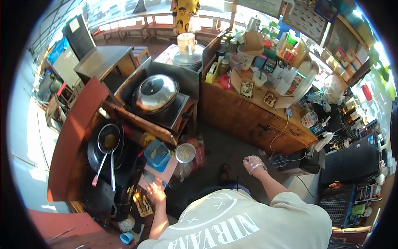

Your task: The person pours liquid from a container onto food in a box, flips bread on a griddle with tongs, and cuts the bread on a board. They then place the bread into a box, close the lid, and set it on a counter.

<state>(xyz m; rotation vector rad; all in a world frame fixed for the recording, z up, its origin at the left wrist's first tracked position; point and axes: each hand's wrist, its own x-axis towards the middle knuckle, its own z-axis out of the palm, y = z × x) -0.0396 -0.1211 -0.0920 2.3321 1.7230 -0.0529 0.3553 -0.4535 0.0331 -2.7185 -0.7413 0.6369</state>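
Observation:
My left hand (pixel 156 192) has its fingers apart over the near end of a pink board (pixel 159 171). A knife (pixel 164 184) lies on the board close to its fingertips. Just left of that hand is a tray of browned food (pixel 143 204). A blue container (pixel 157 155) rests at the board's far end, with a strainer (pixel 185 153) to its right. My right hand (pixel 253 165), in a clear plastic glove, is held out over the floor with its fingers curled. No object shows in it.
Two pans (pixel 110 139) are nested at the left. A lidded wok (pixel 156 93) sits on a stove farther forward. Two open food boxes (pixel 270 98) and many jars stand on the wooden counter (pixel 248 108). A person in yellow (pixel 185 18) is at the far side.

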